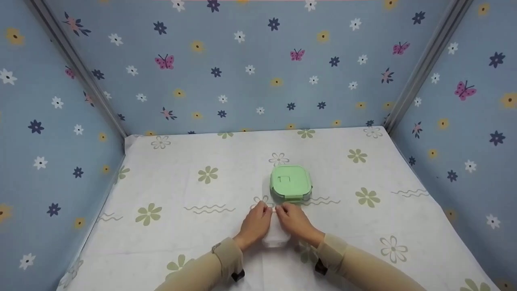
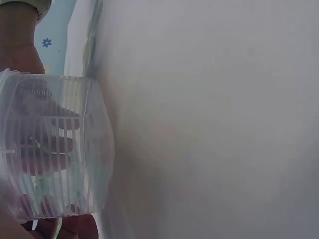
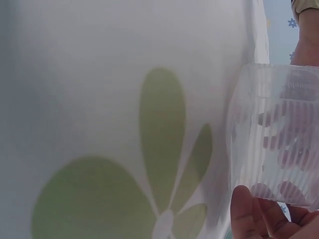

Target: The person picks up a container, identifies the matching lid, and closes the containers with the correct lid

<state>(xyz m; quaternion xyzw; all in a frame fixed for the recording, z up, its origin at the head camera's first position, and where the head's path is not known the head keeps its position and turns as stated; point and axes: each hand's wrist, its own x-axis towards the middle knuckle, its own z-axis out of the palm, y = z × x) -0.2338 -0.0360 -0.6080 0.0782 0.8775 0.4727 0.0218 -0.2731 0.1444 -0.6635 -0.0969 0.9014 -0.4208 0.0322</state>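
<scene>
A clear plastic container (image 1: 276, 236) with ribbed walls stands on the cloth between my two hands, close to me. My left hand (image 1: 257, 224) grips its left side, thumb up by the far top edge. The right hand (image 1: 298, 223) holds the opposite side in much the same way. In the left wrist view the see-through wall (image 2: 60, 144) shows the blurred fingers of the other hand behind it. In the right wrist view my right fingers (image 3: 244, 209) lie against the container (image 3: 249, 134) from below in the picture. What it contains, if anything, I cannot tell.
Just beyond my hands sits a food box with a light green clip lid (image 1: 291, 182). A white cloth (image 1: 242, 157) with green flowers covers the table. Blue patterned walls (image 1: 258, 93) enclose the back and both sides, with grey posts (image 1: 428, 60) at the corners.
</scene>
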